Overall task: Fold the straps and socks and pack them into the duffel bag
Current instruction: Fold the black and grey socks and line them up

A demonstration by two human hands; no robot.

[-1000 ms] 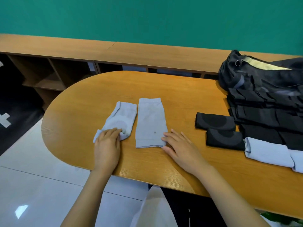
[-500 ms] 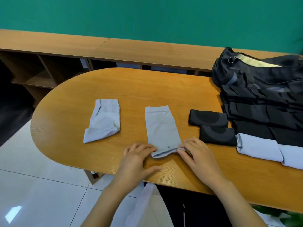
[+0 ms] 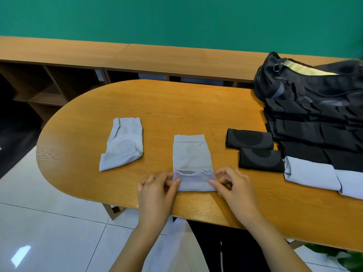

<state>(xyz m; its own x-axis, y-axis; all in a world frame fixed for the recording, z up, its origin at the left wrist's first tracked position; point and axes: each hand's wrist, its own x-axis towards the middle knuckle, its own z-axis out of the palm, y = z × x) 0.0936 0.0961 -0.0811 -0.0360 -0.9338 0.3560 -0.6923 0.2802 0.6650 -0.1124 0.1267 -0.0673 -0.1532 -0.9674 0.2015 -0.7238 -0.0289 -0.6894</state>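
Fingertips of the left hand and the right hand pinch the two near corners of the grey sock, a narrow grip with cloth between thumb and forefinger. Change since half a second ago: the near end, then barely lifted, now lies turned over onto the sock's body. Judgement: first fold begun, not finished. The sock lies on the table, well left of the duffel bag. The second sock is farther left of the bag, untouched. Black folded pieces and pale folded pieces sit just beside the bag, unpacked.
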